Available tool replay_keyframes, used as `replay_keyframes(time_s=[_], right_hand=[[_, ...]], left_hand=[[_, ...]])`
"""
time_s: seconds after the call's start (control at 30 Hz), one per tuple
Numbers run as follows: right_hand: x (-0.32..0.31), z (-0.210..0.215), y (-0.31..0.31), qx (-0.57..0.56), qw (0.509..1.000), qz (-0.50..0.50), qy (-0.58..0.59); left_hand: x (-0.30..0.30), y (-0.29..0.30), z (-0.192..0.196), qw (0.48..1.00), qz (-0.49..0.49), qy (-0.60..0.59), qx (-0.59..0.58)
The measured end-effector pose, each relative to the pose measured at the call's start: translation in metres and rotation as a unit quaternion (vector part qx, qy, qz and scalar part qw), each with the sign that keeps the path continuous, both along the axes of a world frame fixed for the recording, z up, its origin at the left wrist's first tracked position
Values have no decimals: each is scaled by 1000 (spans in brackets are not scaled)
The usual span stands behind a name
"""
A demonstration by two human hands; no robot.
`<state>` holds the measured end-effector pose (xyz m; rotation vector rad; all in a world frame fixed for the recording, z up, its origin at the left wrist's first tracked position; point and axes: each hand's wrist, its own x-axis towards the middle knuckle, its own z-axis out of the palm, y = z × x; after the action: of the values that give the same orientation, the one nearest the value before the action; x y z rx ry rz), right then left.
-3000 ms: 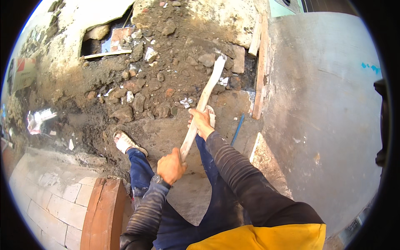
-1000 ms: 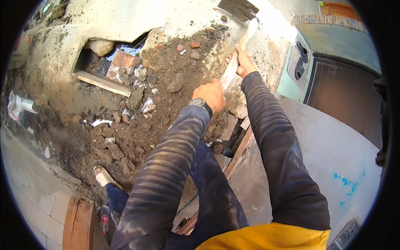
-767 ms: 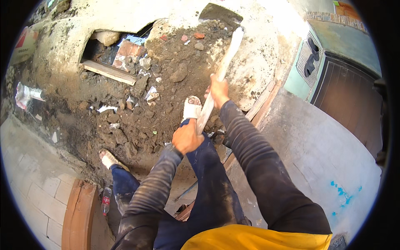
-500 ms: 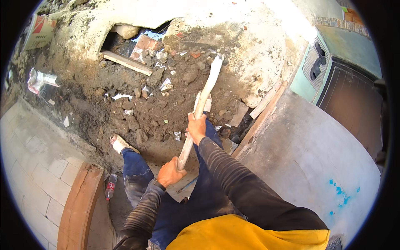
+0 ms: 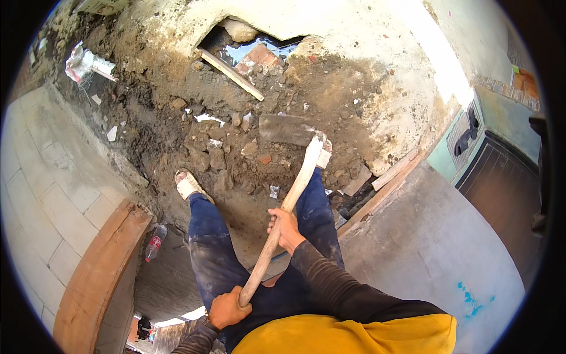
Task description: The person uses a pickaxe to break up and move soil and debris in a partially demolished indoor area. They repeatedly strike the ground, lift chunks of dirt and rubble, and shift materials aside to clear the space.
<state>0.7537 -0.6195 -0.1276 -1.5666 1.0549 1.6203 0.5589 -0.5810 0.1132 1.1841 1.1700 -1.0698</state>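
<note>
I hold a hoe by its long pale wooden handle [image 5: 292, 197]. My left hand [image 5: 229, 308] grips the near end of the handle by my waist. My right hand [image 5: 285, 228] grips it about midway. The flat metal blade [image 5: 286, 129] rests on the loose brown soil and rubble [image 5: 227, 159] in front of my feet. My legs in dark blue trousers stand apart, with pale sandals on the dirt.
A dug hole [image 5: 247, 50] with bricks, a wooden slat [image 5: 231, 75] and water lies beyond the soil. Tiled paving [image 5: 41, 183] and a brown curved ledge [image 5: 97, 271] are at left, with a plastic bottle [image 5: 154, 242] below. A concrete slab [image 5: 430, 236] and planks [image 5: 383, 189] are at right.
The hoe came down from a raised swing; its blade now lies in the soil near my right foot, and both hands have pulled back toward my body.
</note>
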Motion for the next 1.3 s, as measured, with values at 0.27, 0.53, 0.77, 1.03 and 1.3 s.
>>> replay_keyframes(time_s=[0.27, 0.53, 0.77, 1.03, 1.3], right_hand=[[148, -158, 147, 168, 963, 56, -202], [79, -142, 45, -26, 985, 132, -112], [-6, -73, 6, -37, 995, 63, -70], [-93, 0, 21, 90, 984, -74, 135], [180, -106, 8, 97, 972, -159, -144]], left_hand=[[92, 42, -201, 983, 58, -103, 143], [50, 20, -138, 993, 86, -84, -5], [-24, 17, -72, 999, 38, -26, -5], [-118, 50, 4, 996, -55, -8, 64], [109, 38, -156, 953, -158, -181, 183]])
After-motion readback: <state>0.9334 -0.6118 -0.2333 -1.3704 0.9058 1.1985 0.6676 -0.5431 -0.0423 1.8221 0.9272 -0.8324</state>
